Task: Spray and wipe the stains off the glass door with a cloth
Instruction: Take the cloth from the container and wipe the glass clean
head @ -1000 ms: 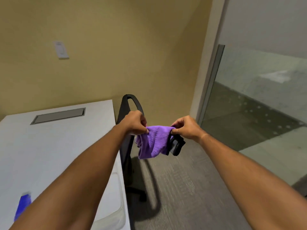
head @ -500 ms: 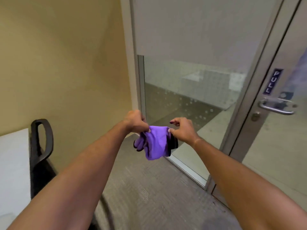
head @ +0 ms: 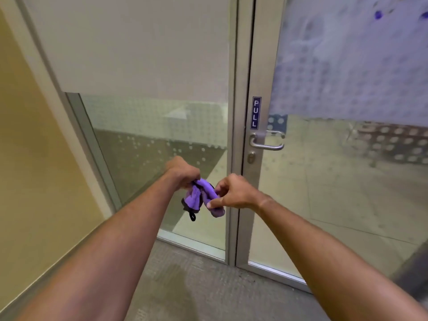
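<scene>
Both hands, left [head: 184, 172] and right [head: 232, 193], gripping bunched cloth [head: 203, 200] facing door [head: 347, 181]; likely readying it; wiping needs spray, none visible.

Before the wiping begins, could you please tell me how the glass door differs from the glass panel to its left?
The glass door carries a handle and a PULL sign; the glass panel has neither. The door's upper glass shows bluish-purple smears, while the panel's upper part looks plain and pale. Both have clear lower glass, dotted frosting and metal frames. Both hands, left hand and right hand, hold the cloth before the panel.
</scene>
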Motion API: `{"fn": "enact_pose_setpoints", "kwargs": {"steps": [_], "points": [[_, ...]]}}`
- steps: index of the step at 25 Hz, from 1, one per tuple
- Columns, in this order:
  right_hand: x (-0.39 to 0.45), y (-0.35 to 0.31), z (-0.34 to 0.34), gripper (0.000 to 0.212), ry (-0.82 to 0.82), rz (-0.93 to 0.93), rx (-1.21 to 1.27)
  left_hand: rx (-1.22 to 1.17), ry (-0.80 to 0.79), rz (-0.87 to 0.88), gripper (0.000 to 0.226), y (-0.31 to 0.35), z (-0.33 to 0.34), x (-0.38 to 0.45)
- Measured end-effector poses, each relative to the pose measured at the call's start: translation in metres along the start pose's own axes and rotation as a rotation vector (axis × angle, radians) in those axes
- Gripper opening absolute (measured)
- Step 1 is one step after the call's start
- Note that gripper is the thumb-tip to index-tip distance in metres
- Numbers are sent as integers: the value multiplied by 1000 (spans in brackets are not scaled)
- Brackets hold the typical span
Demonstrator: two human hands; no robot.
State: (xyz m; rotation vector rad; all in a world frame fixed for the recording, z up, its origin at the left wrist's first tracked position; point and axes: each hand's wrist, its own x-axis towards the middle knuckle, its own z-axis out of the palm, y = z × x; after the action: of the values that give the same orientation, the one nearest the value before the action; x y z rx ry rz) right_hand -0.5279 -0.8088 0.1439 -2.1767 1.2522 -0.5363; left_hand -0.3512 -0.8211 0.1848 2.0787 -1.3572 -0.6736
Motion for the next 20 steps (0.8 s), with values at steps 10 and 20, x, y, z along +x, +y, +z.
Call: {"fn": "enact_pose_setpoints", "kwargs": {"steps": [10, 20], "points": [[46, 48, -97, 7, 225, 177, -181, -70, -349, 118, 8, 77, 50, 78], [65, 77, -153, 14, 207, 180, -291, -69, -650, 304, 12, 118, 80, 109]]}}
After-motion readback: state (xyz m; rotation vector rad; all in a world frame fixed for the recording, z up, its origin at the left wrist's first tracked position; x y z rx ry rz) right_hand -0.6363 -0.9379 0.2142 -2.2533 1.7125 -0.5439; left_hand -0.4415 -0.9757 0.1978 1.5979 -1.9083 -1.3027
